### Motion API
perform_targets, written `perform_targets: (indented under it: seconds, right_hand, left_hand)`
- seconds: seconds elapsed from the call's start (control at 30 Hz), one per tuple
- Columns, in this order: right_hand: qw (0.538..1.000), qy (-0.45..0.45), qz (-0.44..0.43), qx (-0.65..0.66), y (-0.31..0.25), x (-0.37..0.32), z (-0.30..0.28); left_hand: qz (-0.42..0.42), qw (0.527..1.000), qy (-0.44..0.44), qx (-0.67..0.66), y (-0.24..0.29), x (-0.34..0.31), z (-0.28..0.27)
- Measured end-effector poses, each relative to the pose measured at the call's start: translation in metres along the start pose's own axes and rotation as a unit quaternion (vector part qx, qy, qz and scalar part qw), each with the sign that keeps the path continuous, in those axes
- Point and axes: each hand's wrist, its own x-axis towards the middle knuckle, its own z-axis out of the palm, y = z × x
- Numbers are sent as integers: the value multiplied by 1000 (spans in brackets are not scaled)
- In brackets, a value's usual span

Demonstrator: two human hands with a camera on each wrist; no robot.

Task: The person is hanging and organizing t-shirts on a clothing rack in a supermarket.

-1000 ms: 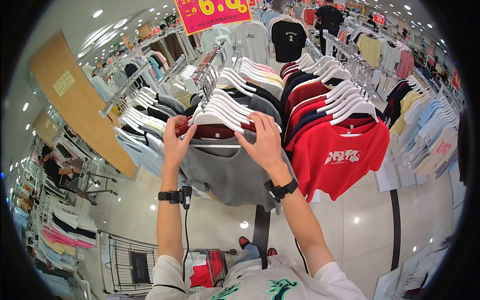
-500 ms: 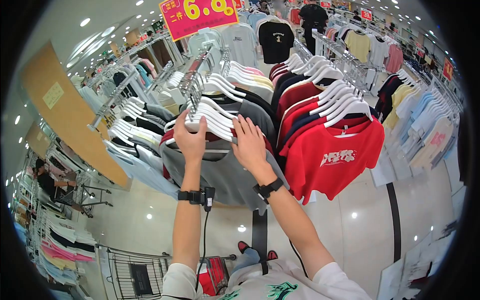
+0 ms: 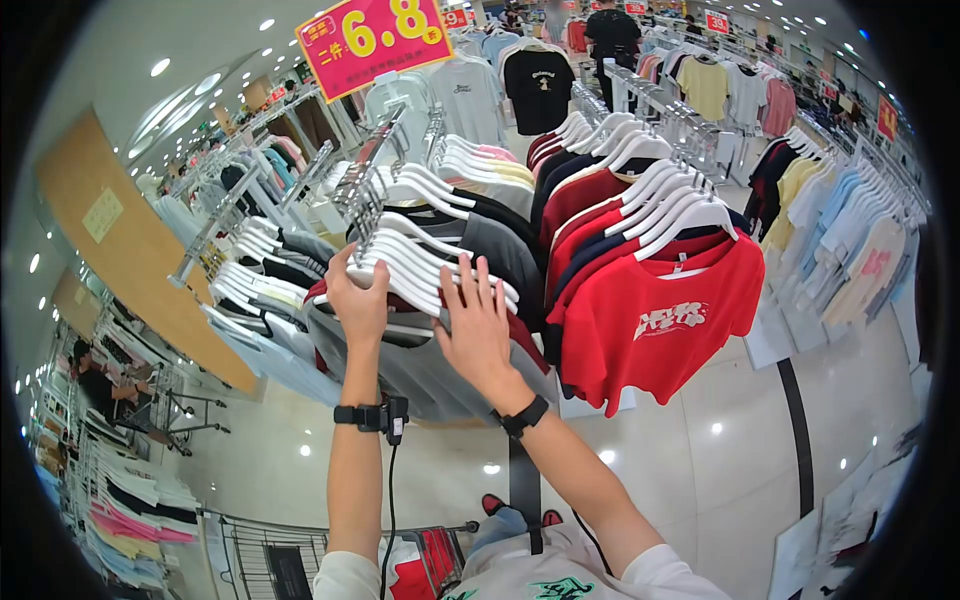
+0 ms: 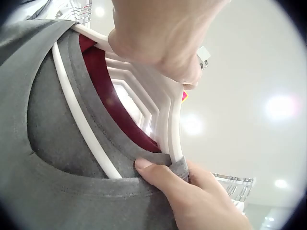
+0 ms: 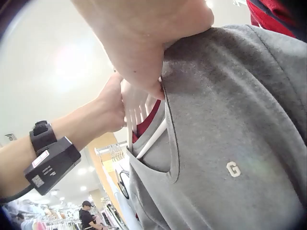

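Grey jersey fills the front of the rail: a grey T-shirt with a small white G logo on its chest hangs on the foremost of a tight stack of white hangers, and everything else is best placed from it. Directly behind it hangs a maroon T-shirt, its collar showing inside the grey neckline.

The left hand is at the grey T-shirt's shoulder on the person's left. Its fingers are curled round the ends of several hangers at once, seemingly to bunch them and steady the row on the chrome rack arm that slopes up and away behind the shirt.

The right hand lies on the grey T-shirt's other shoulder, fingers spread and nearly straight across the hanger tops. Its thumb presses the grey collar band against the front hanger. That looks like a way to hold the fabric seated on the hanger rather than a full grasp.

To the right of the grey T-shirt, on the neighbouring arm, a red T-shirt with white print faces outward. High above and behind it stands a pink price sign. Below it, near the person's feet, is a wire shopping trolley.
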Motion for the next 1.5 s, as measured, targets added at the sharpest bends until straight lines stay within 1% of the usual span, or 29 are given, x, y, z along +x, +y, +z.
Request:
perform_targets:
  seconds: [0.07, 0.1, 0.17, 0.2, 0.23, 0.3, 0.33, 0.37, 0.47, 0.53, 0.57, 0.63, 0.7, 0.73, 0.77, 0.83, 0.87, 0.97, 1.0, 1.07, 1.1, 1.17, 1.2, 1.3, 1.43, 1.5]
  right_hand:
    - [1000, 4, -6, 2, -3, -5, -4]
    - [1000, -2, -11, 6, -4, -6, -6]
    - [1000, -2, -13, 4, -6, -10, -8]
    - [1000, -8, -7, 11, -8, -11, -9]
    - [1000, -6, -5, 13, -10, -11, -10]
    - [999, -13, 10, 28, -14, -14, -10]
    - [999, -4, 13, 36, -15, -16, -7]
    - [999, -9, 16, 36, -14, -16, -6]
    - [998, -10, 19, 61, -7, -15, -13]
    - [993, -27, 13, 111, 1, -12, -23]
    - [992, -35, 13, 121, 11, -9, -29]
    - [985, 62, 37, 159, 32, 0, -36]
    - [970, 70, 108, 207, 54, 9, -48]
    - [978, 81, 90, 172, 68, 11, -44]
    - [984, 48, 91, 147, 79, 11, -42]
    - [988, 0, 78, 135, 87, 10, -39]
    - [989, -5, 69, 130, 87, 10, -35]
    - [985, -23, 53, 160, 80, 14, -32]
    - [985, -24, 54, 163, 78, 16, -28]
    - [977, 16, 16, 214, 78, 26, -22]
    - [977, 21, 13, 213, 77, 30, -21]
    - [969, -49, 8, 242, 74, 42, -20]
    - [964, -67, 9, 259, 75, 48, -17]
    - [976, -31, -24, 216, 84, 61, -13]
    - [984, -42, -14, 174, 94, 79, -12]
    - [985, -32, -19, 167, 101, 86, -4]
  left_hand:
    - [-45, 998, -37, 6, -2, 3, -5]
    - [-62, 995, -82, 1, -13, 11, -8]
    - [-173, 973, -149, 22, 32, 27, -23]
    - [-181, 969, -156, 59, 52, 34, -25]
    - [-179, 969, -158, 60, 47, 34, -18]
    - [-67, 978, -111, 162, 32, 27, -5]
    - [-54, 981, -75, 172, 30, 23, -1]
    - [-62, 988, -75, 123, 28, 19, -2]
    - [-55, 988, -81, 116, 39, 20, -3]
    - [-83, 985, -122, 86, 40, 25, -6]
    - [-81, 985, -124, 91, 37, 26, -5]
    - [-64, 989, -105, 88, 30, 22, -3]
    - [-83, 987, -116, 76, 42, 18, -4]
    - [-91, 987, -114, 67, 34, 17, -3]
    - [-95, 988, -112, 57, 25, 18, 1]
    - [-50, 993, -96, 37, 26, 19, 3]
    - [-65, 992, -101, 47, 26, 19, 3]
    - [-78, 991, -106, -1, 26, 17, 5]
    - [-79, 991, -107, 2, 25, 15, 4]
    - [-89, 991, -100, -19, 26, 16, 7]
    - [-84, 991, -98, -21, 24, 17, 8]
    - [-51, 994, -97, 23, 18, 19, 7]
    - [-67, 992, -102, 27, 19, 20, 7]
    - [-56, 995, -84, 21, 26, 22, 15]
    - [-59, 996, -73, -2, 26, 29, 26]
    - [-93, 992, -86, -4, 25, 34, 31]
